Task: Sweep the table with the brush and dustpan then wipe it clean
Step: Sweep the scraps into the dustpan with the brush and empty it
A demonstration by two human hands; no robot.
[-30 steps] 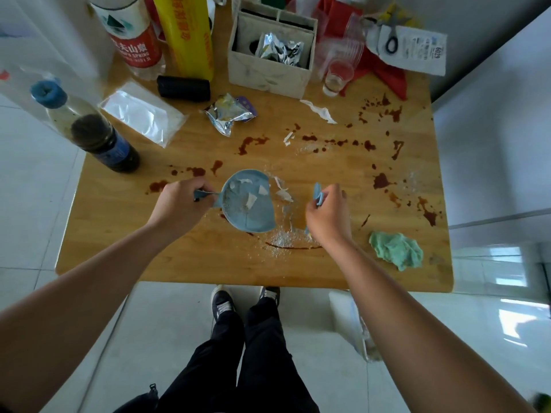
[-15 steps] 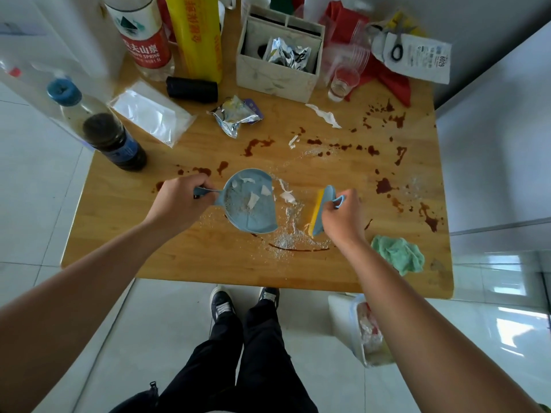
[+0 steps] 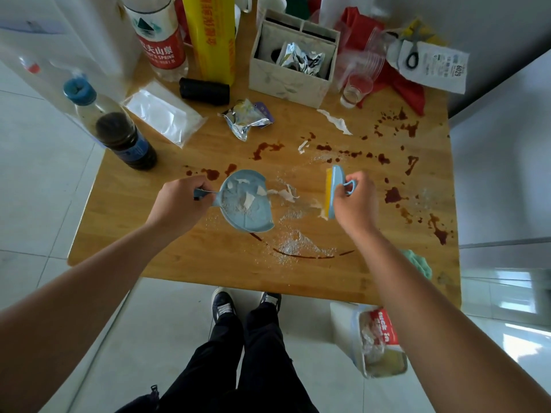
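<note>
Both my hands are busy. My left hand (image 3: pixel 179 204) is curled round the short handle of the blue dustpan (image 3: pixel 250 210), and my right hand (image 3: pixel 354 201) grips the looped handle of the brush (image 3: pixel 335 189), whose yellow bristles face the pan.

The dustpan rests on the wooden table (image 3: pixel 179 263) near its middle. The brush is at the pan's three o'clock, apart from it. Inside the pan lie torn white paper bits and a layer of pale powder. More paper scraps (image 3: pixel 287 193) lie on the wood between pan and brush. A drift of white powder (image 3: pixel 298 245) sits at the pan's five o'clock, edged by a thin brown arc. Brown stains (image 3: pixel 393 194) spatter the wood from the pan's eleven o'clock across to the table's three o'clock side.

The green cloth (image 3: pixel 419 263) lies near the table's four o'clock edge, partly behind my right forearm.

At the table's twelve o'clock stands a pale box (image 3: pixel 292 84). A crumpled foil packet (image 3: pixel 301 59) sits in its large front compartment, beside something dark that I cannot make out. A clear cup (image 3: pixel 354 89) stands at the box's three o'clock; whether it holds anything I cannot tell. At the table's ten o'clock a bottle (image 3: pixel 125 138) is partly full of dark liquid.

On the floor at five o'clock, a white bin (image 3: pixel 343 320) holds pale crumpled rubbish.
</note>
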